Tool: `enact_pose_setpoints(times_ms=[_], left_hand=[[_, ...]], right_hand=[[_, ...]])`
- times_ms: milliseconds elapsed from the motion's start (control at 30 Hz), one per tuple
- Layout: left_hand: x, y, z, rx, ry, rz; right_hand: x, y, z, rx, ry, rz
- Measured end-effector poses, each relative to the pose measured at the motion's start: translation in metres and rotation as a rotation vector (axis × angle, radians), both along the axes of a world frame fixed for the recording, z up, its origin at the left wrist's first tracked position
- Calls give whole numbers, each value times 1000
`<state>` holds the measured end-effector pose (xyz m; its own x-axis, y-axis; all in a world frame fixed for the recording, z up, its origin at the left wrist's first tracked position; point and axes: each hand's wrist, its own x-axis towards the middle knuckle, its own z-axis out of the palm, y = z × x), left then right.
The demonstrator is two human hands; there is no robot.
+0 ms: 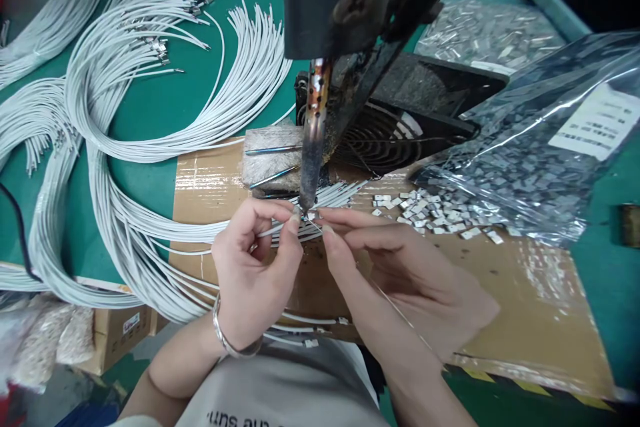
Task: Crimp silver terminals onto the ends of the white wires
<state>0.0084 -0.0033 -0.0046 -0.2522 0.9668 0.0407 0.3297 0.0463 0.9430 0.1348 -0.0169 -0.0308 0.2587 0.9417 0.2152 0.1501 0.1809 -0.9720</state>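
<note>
My left hand (255, 267) pinches the end of a white wire (273, 230) just under the tip of a fixed soldering iron (313, 147). A small metal terminal (311, 215) sits at the wire's end, touching the iron's tip. My right hand (400, 273) pinches a thin strand of solder wire (395, 307) and holds its end at the same spot. Both hands hover over a sheet of cardboard (525, 280) taped to the green table (150, 100).
Bundles of white wires (165, 67) fan across the left of the table. A pile of small metal terminals (430, 210) spills from a clear plastic bag (540, 153) at right. A black fan (390, 140) stands behind the iron. A small cardboard box (117, 333) sits lower left.
</note>
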Motion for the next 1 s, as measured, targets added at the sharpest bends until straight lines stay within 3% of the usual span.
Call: enact_pose_setpoints(times_ms=[1000], left_hand=[[-1, 0, 2, -15, -18, -2]], right_hand=[[1, 1, 1, 21, 5, 19]])
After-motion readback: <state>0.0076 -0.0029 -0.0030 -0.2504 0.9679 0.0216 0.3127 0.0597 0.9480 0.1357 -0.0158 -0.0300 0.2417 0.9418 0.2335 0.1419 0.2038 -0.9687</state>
